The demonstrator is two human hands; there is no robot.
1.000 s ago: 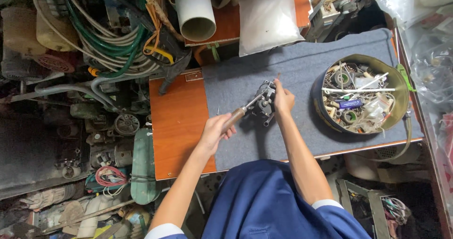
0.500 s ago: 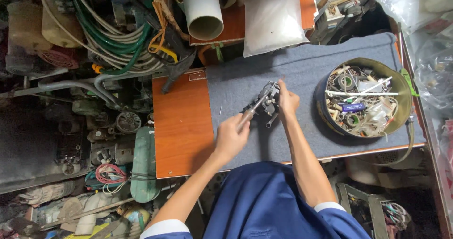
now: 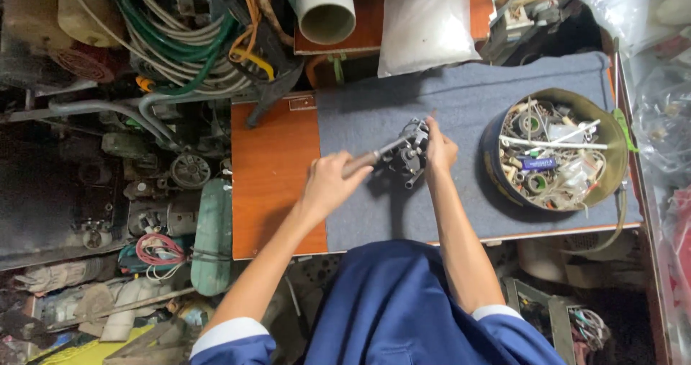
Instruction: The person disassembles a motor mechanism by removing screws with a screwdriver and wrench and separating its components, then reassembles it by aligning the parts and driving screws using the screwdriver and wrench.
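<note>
Left hand [image 3: 327, 185] is closing around the handle of a hand tool [image 3: 374, 156], whose shaft is running toward two o'clock into a small grey metal part [image 3: 409, 152]; the tip is hidden where it meets the metal, so I cannot tell what kind of tool it is. Right hand [image 3: 440, 149] is gripping that part from its three o'clock side, pressing it down on the grey cloth [image 3: 461, 98], near the cloth's middle.

Doing this well probably means keeping the shaft in line with the forearm and the right fingers away from the tip, so a slip is running past them rather than into them.

Bare wooden tabletop [image 3: 270, 185] is lying at nine o'clock of the left hand, giving the elbow room to swing. A round tin of odds and ends [image 3: 551, 152] is sitting at three o'clock, apart from the right hand, near the table's right edge. At twelve o'clock a white pipe [image 3: 324, 8] and a white bag [image 3: 425, 19] are crowding the far side; the near edge is running just above the blue clothing [image 3: 396, 307].
</note>
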